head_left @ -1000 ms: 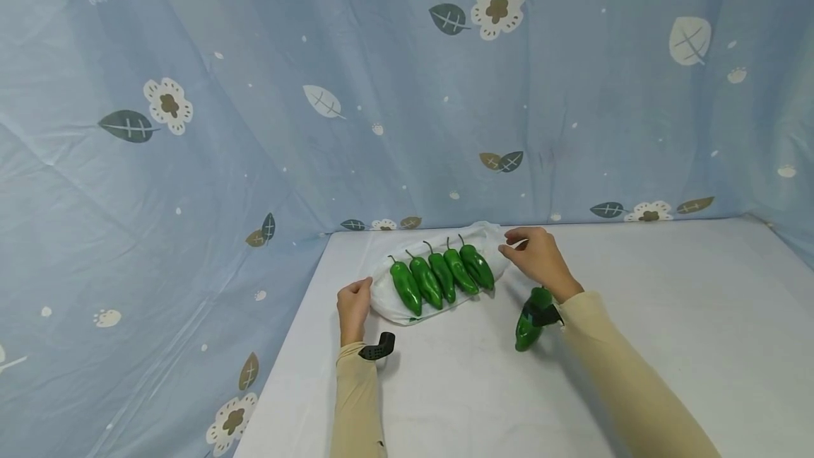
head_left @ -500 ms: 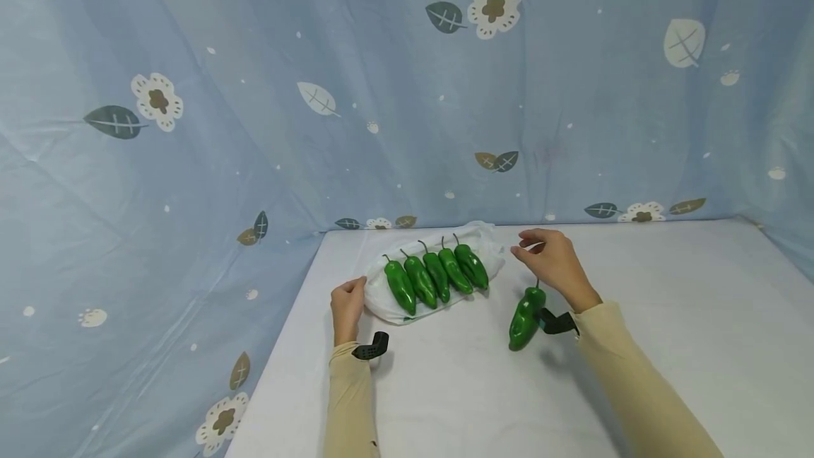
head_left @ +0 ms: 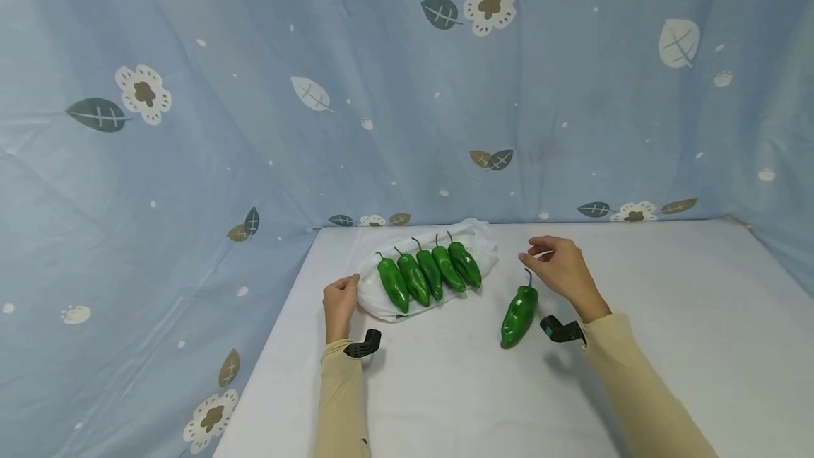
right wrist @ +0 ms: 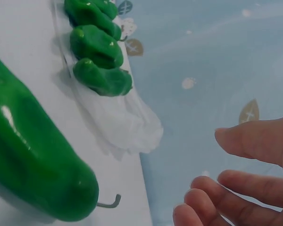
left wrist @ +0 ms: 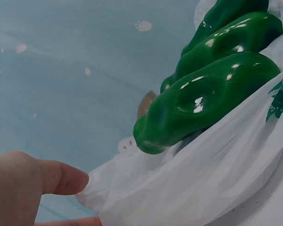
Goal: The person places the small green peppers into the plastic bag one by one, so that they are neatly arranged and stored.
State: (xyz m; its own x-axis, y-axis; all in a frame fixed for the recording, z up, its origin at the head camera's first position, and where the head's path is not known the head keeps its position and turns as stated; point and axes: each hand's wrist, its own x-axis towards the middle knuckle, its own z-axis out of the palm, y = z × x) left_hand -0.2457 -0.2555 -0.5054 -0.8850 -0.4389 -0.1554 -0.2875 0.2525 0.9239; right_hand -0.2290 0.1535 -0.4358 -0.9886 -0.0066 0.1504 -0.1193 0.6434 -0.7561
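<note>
Several green peppers lie side by side on a white plastic bag, stems toward the back. My left hand is at the bag's left end. In the left wrist view, the thumb and a finger pinch the edge of the bag. One more green pepper lies by itself to the right, its stem pointing away. Just beyond that stem, my right hand is raised with relaxed fingers, thumb and fingertips apart and holding nothing.
A white cloth covers the table. Behind and to the left hangs a blue curtain with flowers and leaves, meeting the table's far edge. A black wrist camera sits on the left sleeve, another wrist camera on the right.
My right hand has drawn back to the right, away from the bag's right end, uncovering the lone pepper. The left hand stays at the bag; the whole head view has shifted slightly.
</note>
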